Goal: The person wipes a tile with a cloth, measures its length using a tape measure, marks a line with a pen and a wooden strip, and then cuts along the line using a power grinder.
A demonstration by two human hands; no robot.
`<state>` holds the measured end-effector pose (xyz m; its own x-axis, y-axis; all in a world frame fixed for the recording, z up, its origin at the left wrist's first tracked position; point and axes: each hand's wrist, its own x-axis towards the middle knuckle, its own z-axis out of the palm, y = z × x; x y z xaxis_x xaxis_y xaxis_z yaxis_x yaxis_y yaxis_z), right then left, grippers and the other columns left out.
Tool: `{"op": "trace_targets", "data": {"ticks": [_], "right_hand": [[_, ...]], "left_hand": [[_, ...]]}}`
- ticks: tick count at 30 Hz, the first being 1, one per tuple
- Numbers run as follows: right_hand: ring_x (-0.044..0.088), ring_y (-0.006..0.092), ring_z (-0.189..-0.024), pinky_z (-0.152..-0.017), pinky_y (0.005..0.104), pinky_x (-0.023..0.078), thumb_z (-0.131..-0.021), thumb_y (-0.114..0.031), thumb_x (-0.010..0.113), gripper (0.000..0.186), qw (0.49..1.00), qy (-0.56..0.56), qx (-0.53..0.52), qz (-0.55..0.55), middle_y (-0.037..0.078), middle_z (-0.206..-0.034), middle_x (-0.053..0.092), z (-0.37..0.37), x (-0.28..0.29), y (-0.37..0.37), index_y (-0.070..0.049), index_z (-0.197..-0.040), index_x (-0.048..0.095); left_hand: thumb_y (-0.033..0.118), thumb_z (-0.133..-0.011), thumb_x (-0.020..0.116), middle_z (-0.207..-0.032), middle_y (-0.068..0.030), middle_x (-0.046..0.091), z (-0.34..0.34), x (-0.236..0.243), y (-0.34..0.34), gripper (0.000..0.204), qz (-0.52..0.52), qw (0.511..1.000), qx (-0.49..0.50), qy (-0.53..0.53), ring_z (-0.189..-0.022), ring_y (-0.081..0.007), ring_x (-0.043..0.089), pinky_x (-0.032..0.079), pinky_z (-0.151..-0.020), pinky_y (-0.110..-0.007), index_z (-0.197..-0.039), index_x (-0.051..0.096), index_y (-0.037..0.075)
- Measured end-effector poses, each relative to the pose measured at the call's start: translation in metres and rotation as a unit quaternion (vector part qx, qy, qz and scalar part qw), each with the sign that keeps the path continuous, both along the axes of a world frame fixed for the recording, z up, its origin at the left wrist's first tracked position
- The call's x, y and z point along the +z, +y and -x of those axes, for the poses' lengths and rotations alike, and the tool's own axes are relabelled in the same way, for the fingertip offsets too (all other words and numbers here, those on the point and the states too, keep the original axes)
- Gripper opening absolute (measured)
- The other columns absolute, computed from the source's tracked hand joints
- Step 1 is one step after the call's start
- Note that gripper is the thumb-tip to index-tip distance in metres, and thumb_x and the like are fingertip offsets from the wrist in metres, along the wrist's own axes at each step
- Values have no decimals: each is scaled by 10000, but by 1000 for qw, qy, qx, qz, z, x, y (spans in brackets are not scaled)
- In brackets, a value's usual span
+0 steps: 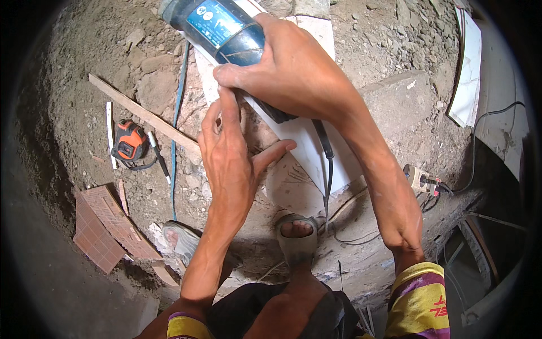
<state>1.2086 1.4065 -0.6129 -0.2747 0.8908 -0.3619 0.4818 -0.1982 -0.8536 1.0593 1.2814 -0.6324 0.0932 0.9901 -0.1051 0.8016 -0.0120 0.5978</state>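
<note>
My right hand (293, 68) wraps round the body of a teal corded power tool (217, 25), which looks like an angle grinder. The tool's far end is cut off at the top edge, so any disc is out of sight. A black cord (323, 138) runs down from its near end. Just below, my left hand (226, 147) is open, thumb spread to the right and fingers pointing up toward the tool. Its index fingertip is at my right thumb; whether they touch, I cannot tell. Beneath both hands lies a white marble-look tile (324, 161), partly hidden.
On the rubble ground to the left lie a wooden strip (141, 113), an orange-black tape measure (130, 141), a marker (159, 156), a blue strap (179, 107) and brown tile pieces (104, 226). A power socket (419, 179) with plugged-in leads lies right; another white tile piece (467, 73) stands beyond.
</note>
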Motion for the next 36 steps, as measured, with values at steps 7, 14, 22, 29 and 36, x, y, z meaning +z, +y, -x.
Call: {"op": "trace_targets", "data": {"ticks": [7,14,22,29,36], "right_hand": [[715,244,-735,-676,372,570,-775,-377,804,603,1000,-6,-1,2,180,-859,744,2,1,1,104,-1126,708],[716,243,-729,-679,375,571,-786,-390,816,586,1000,-2,-6,10,178,-834,738,1,5,1,103,-1086,712],[730,251,-733,-685,379,577,-785,-393,812,569,999,1,9,47,191,-834,747,-3,-2,1,94,-1066,730],[734,266,-719,-682,386,581,-785,-402,819,581,999,2,9,34,205,-820,750,-5,-7,-2,106,-1054,734],[747,279,-761,-719,387,585,-780,-415,836,606,999,-24,9,42,219,-858,758,-9,-5,-8,107,-1070,735]], "left_hand": [[336,-672,1014,-1412,-246,648,1,1,1,1292,7,1000,-2,0,-1381,-402,519,393,-1126,-518,-1654,275,-63],[335,-684,1009,-1434,-239,657,-1,2,1,1301,14,1000,-4,-7,-1398,-404,507,367,-1143,-530,-1661,246,-59],[312,-666,1030,-1453,-275,564,0,-1,-1,1321,-2,1000,-2,-4,-1345,-424,539,436,-1126,-506,-1667,244,-43],[292,-639,1036,-1456,-280,573,-3,-1,0,1394,-18,1000,-2,-7,-1326,-420,549,421,-1118,-499,-1688,181,-41],[264,-623,1046,-1468,-315,546,-3,-2,0,1455,-9,1000,6,-11,-1320,-451,549,423,-1125,-502,-1703,120,-40]]}}
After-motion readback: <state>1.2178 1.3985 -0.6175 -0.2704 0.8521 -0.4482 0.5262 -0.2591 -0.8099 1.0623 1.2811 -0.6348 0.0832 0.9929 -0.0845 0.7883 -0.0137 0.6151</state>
